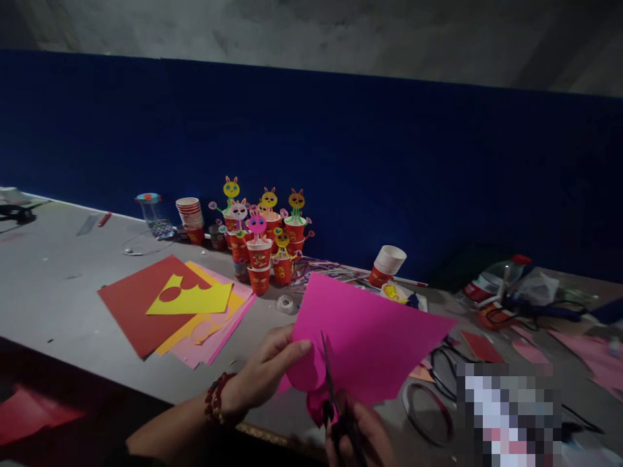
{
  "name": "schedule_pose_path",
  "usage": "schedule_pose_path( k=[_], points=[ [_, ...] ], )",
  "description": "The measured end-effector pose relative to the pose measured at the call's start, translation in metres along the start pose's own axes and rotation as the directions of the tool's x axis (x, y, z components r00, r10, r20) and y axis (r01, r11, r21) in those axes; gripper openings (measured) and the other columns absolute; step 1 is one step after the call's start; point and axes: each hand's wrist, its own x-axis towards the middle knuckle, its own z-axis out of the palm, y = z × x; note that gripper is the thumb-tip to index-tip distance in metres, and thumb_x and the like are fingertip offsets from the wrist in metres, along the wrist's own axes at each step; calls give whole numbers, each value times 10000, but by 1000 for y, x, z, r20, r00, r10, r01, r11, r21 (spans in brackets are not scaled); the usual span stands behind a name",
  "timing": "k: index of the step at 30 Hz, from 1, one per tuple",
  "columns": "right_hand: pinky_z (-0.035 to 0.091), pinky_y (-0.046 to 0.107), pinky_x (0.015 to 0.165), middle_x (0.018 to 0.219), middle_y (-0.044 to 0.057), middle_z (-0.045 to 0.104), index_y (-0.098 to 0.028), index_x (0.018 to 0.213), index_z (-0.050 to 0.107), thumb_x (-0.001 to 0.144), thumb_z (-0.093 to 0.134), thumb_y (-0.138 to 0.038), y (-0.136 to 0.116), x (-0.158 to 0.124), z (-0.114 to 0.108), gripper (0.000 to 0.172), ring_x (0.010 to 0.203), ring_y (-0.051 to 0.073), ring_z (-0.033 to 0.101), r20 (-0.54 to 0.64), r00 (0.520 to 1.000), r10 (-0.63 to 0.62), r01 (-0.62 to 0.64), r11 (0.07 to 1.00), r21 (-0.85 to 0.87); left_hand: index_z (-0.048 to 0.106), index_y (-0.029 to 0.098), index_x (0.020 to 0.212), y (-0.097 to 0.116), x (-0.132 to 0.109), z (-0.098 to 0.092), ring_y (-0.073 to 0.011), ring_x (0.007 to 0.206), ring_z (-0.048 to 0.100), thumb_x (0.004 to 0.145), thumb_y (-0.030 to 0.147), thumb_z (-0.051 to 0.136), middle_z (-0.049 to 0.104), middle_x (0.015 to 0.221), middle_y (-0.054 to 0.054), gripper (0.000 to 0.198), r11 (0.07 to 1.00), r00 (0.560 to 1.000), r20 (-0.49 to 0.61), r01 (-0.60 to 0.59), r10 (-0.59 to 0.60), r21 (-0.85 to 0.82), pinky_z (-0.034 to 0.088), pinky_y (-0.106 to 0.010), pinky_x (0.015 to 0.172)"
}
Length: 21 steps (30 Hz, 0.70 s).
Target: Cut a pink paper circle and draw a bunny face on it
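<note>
A large sheet of bright pink paper is held up over the table's front edge. My left hand grips its left side, thumb on top and the other fingers hidden beneath. In my right hand is a pair of scissors with dark handles, fingers wrapped round the grips. Their blades point away from me and lie against the pink paper beside a rounded cut part near my left thumb. A curled strip of the paper hangs by the handles.
Left lie stacked coloured papers, topped by a yellow scrap. Behind stand several red paper cups with animal-face figures, and a tape roll. Rightward are stacked cups, a plastic bottle, a tape ring and paper scraps. A blue panel stands behind.
</note>
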Motion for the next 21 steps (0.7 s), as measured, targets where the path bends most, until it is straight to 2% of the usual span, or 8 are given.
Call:
schedule_pose_path(
  k=[4,8,11,13,18,21],
  points=[
    [358,213,500,559,-30,532,-190,875,607,582,652,-861,0,1,-5,733,508,104,437,21,1000,19,-18,999,-33,642,124,825,0,1,-2,-121,702,441,926,446,592,540,786,-19,341,1000,1000,12,-5,5,21,383,-210,639],
    [360,219,508,545,-50,511,-198,880,562,563,649,-874,-1,2,-4,752,476,94,428,66,998,1,1,1000,-29,650,122,854,-1,3,-3,-123,703,435,926,444,590,539,792,-22,336,1000,1000,22,21,-21,3,378,-212,637],
    [369,221,512,572,-54,502,-207,866,549,573,654,-862,-3,1,-2,725,481,93,445,39,999,3,-3,1000,-11,654,128,855,-1,3,-3,-125,696,438,919,465,591,544,788,-23,349,999,999,13,45,-45,3,380,-212,629],
    [363,221,502,578,-49,506,-208,850,547,592,647,-854,-6,1,-1,703,482,97,448,22,1000,7,-7,1000,-19,658,135,833,0,3,-3,-134,700,455,915,478,590,559,793,-28,360,999,999,1,36,-36,39,398,-220,639],
    [328,211,471,514,-49,496,-209,801,527,656,628,-813,-8,3,-4,629,453,93,422,69,998,13,-8,997,-79,659,143,778,3,4,-6,-153,713,483,922,488,571,585,779,-38,384,988,1000,-15,-14,16,153,427,-231,648],
    [317,201,454,513,-55,481,-208,797,525,659,615,-826,-7,5,-6,640,435,85,408,70,998,-2,8,996,-89,657,140,787,2,5,-7,-147,704,476,926,473,567,578,775,-32,373,986,1000,2,-21,21,163,419,-231,642]
  ],
)
